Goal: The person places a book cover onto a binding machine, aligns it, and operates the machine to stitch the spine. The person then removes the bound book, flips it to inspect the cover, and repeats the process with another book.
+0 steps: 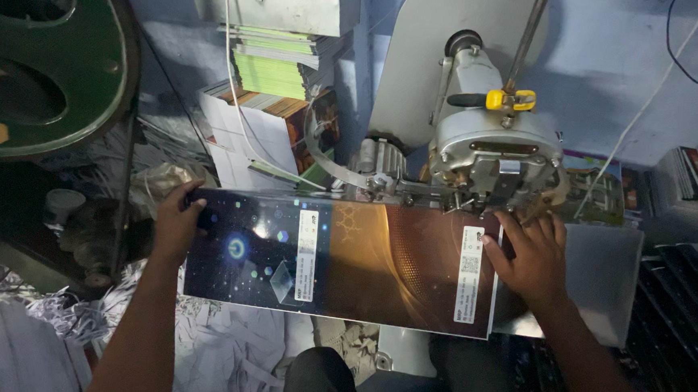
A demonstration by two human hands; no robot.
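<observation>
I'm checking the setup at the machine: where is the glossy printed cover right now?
The glossy printed cover lies centre frame across the metal table, just below the grey machine head, with the left hand and right hand at its ends.

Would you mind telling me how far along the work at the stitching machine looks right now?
Done, by the look of it: finished booklets sit stacked behind the machine. In hand: the left hand grips the left edge of a glossy printed cover, the right hand presses its right end flat under the machine head. Left: I cannot see any staple in this cover, so its stitching may not be done.
</observation>
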